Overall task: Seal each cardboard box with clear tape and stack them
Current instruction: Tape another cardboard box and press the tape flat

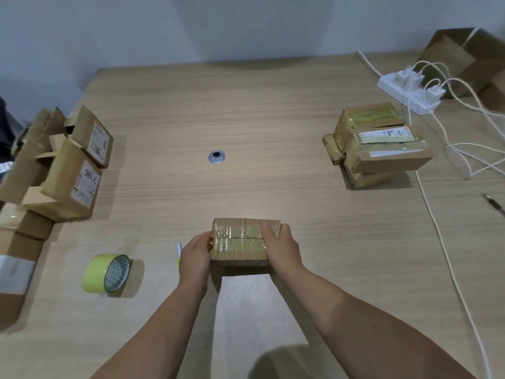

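Note:
A small cardboard box (240, 240) with shiny tape across its top seam sits on the table in front of me. My left hand (194, 259) grips its left end and my right hand (281, 248) grips its right end, thumb over the top edge. A roll of yellow-green tape (108, 273) lies on its side to the left of the box. A small cutter (179, 251) peeks out beside my left hand, mostly hidden. A stack of taped boxes (382, 144) stands at the right. Untaped boxes with open flaps (73, 170) are piled at the left edge.
A round metal grommet (217, 156) sits in the middle of the wooden table (246, 110). A white power strip (407, 93) with chargers and loose white cables lies at the back right, beside large open cartons (470, 58). A pen (493, 204) lies at the right edge.

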{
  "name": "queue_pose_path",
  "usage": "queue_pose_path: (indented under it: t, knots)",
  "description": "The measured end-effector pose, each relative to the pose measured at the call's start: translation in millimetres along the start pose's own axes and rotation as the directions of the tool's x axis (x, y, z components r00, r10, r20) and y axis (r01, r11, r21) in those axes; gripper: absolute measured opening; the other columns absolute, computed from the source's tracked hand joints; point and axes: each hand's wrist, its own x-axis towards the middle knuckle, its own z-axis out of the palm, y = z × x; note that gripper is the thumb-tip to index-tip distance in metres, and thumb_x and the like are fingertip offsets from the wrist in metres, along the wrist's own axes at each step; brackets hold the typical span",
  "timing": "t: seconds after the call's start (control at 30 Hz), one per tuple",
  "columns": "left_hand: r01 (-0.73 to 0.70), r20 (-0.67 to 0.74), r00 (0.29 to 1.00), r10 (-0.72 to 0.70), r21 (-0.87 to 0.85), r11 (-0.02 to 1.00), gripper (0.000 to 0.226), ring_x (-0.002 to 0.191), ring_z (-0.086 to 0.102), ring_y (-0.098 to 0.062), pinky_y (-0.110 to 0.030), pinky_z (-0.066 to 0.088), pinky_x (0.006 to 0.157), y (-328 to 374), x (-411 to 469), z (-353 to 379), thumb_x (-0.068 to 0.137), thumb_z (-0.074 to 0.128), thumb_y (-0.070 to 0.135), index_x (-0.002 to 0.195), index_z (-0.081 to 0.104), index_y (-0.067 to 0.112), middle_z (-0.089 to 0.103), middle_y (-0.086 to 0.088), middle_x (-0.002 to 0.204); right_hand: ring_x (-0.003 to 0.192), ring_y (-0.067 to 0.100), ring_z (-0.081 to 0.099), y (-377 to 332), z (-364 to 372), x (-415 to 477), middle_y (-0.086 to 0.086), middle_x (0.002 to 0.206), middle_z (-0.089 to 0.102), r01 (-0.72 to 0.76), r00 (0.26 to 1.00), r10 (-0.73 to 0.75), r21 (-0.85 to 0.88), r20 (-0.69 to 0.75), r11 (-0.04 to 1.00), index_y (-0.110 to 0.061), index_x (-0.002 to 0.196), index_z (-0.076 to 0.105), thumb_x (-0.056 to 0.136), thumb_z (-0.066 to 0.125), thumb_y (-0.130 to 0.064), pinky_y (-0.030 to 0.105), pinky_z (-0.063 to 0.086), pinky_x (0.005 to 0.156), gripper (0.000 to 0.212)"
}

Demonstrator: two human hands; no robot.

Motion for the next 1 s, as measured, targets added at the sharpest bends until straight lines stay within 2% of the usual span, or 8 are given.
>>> queue_pose_path:
  t: [0.03,0.1,0.2,0.27,0.47,0.7,0.87,1.0]
  knots:
    - [0.015,0.019,1.000,-0.014,-0.038,0.999,0.030,0.097,0.068,-0.023,-0.048,0.051,0.097,0,1,-1,0.099,0.049,0.030,0.089,0.076,0.022,0.074,-0.006,0.101,0.109,0.022,0.056,-1,2,0,0.002,0.125,0.058,0.008,1.000,-0.008,-0.003,0.008,1.000,-0.019,0.140,0.040,0.096,0.045,-0.065,0.045,0.046,0.102,0.064]
    - [0.002,0.062,0.998,0.001,-0.041,0.999,0.030,0.103,0.067,-0.021,-0.048,0.050,0.101,-3,2,-1,0.098,0.051,0.041,0.101,0.075,0.023,0.074,-0.004,0.104,0.116,0.024,0.056,-3,9,-2,0.003,0.133,0.056,0.024,0.999,-0.024,-0.009,0.025,1.000,-0.022,0.143,0.036,0.089,0.053,-0.071,0.045,0.047,0.102,0.074]
    - [-0.140,0.112,0.986,0.123,0.154,0.978,0.039,0.111,0.061,-0.016,-0.040,0.048,0.101,-10,-3,5,0.096,0.060,0.048,0.128,0.060,0.025,0.066,0.007,0.116,0.126,0.028,0.054,-5,19,-7,0.004,0.143,0.052,0.039,0.999,-0.039,-0.024,-0.022,0.999,-0.023,0.148,0.030,0.084,0.064,-0.069,0.046,0.046,0.104,0.086]
    - [-0.174,0.078,0.984,0.160,0.239,0.955,0.046,0.107,0.060,-0.016,-0.035,0.046,0.093,-12,-5,9,0.093,0.064,0.048,0.132,0.054,0.025,0.064,0.006,0.116,0.124,0.030,0.055,-5,23,-8,0.007,0.143,0.052,0.033,0.998,-0.035,-0.025,-0.057,0.999,-0.023,0.147,0.030,0.085,0.065,-0.066,0.047,0.047,0.103,0.083]
    - [-0.224,0.064,0.975,0.214,0.296,0.929,0.032,0.092,0.060,-0.009,-0.029,0.041,0.075,-9,0,9,0.094,0.064,0.041,0.116,0.060,0.018,0.066,0.009,0.099,0.114,0.033,0.059,-5,21,-6,0.013,0.130,0.056,0.040,0.997,-0.050,-0.163,-0.058,0.986,-0.021,0.141,0.033,0.094,0.055,-0.061,0.049,0.050,0.097,0.066]
    - [-0.220,0.070,0.975,0.209,0.219,0.951,0.010,0.100,0.062,-0.018,-0.030,0.045,0.085,-7,4,11,0.101,0.056,0.024,0.109,0.062,0.025,0.065,0.015,0.095,0.108,0.031,0.060,-2,16,-3,0.011,0.121,0.059,0.076,0.996,-0.082,-0.164,-0.036,0.984,-0.017,0.139,0.041,0.101,0.045,-0.055,0.050,0.051,0.095,0.054]
    - [-0.128,0.081,0.989,0.120,0.101,0.987,0.017,0.103,0.067,-0.019,-0.038,0.052,0.096,-7,7,7,0.102,0.055,0.022,0.100,0.070,0.030,0.073,0.009,0.099,0.094,0.029,0.063,3,13,-2,0.007,0.100,0.062,0.103,0.994,-0.108,-0.124,-0.033,0.987,-0.019,0.113,0.050,0.102,0.040,-0.053,0.048,0.053,0.087,0.037]
    - [-0.042,0.133,0.990,0.043,-0.013,0.999,0.024,0.102,0.070,-0.021,-0.042,0.053,0.098,-4,8,2,0.103,0.054,0.019,0.097,0.075,0.028,0.077,0.002,0.100,0.086,0.022,0.053,7,16,-1,0.001,0.094,0.054,0.124,0.990,-0.131,-0.121,-0.049,0.985,-0.025,0.099,0.041,0.103,0.036,-0.052,0.045,0.049,0.086,0.028]
